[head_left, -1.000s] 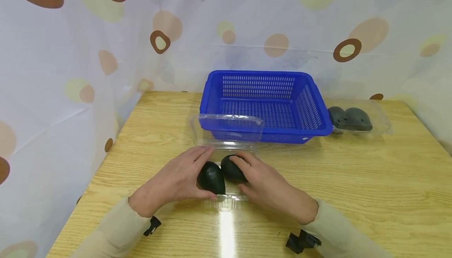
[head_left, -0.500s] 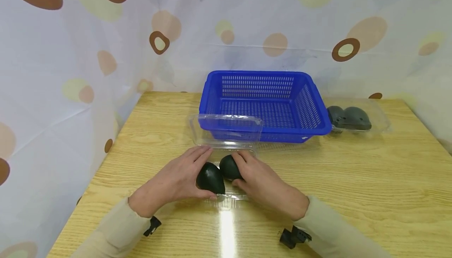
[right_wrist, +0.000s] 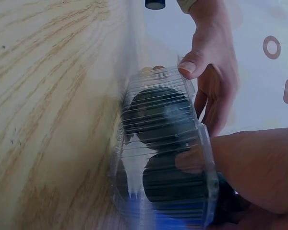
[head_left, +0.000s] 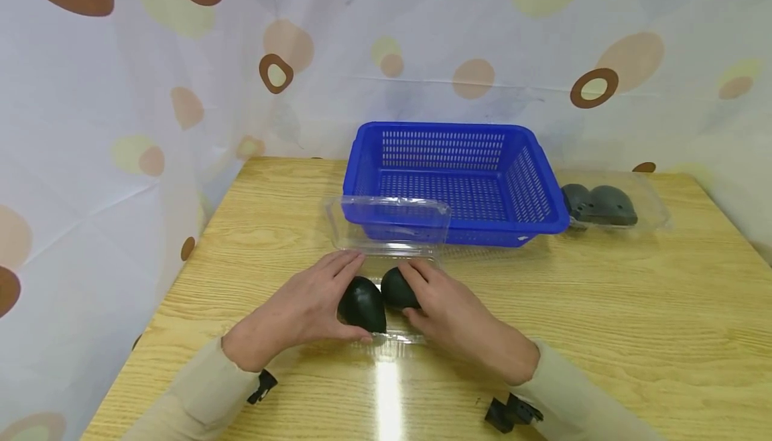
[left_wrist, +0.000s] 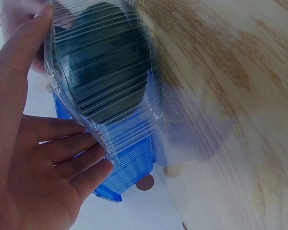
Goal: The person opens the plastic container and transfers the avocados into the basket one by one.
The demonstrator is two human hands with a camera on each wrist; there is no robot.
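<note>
Two dark green avocados lie side by side in a clear plastic clamshell container [head_left: 401, 338], whose lid [head_left: 392, 220] stands raised behind them. My left hand [head_left: 307, 303] spans the container's left end, thumb on the near rim and fingertips at the far side. Close to that palm is the left avocado [head_left: 363, 305], seen through the ribbed wall in the left wrist view. With thumb and fingers, my right hand [head_left: 449, 307] grips the right avocado [head_left: 395, 288]. The right wrist view shows the right thumb inside the container, pressed against this fruit.
A blue plastic basket [head_left: 455, 226] stands behind the container, partly seen through its lid. At the back right, another clear container [head_left: 651, 203] holds dark rounded things [head_left: 603, 205]. The wooden table [head_left: 603, 293] meets a patterned cloth [head_left: 422, 39] at the back and left.
The right hand has shifted slightly, its fingers and thumb coming closer round the right avocado. The left hand and the container keep their place.
</note>
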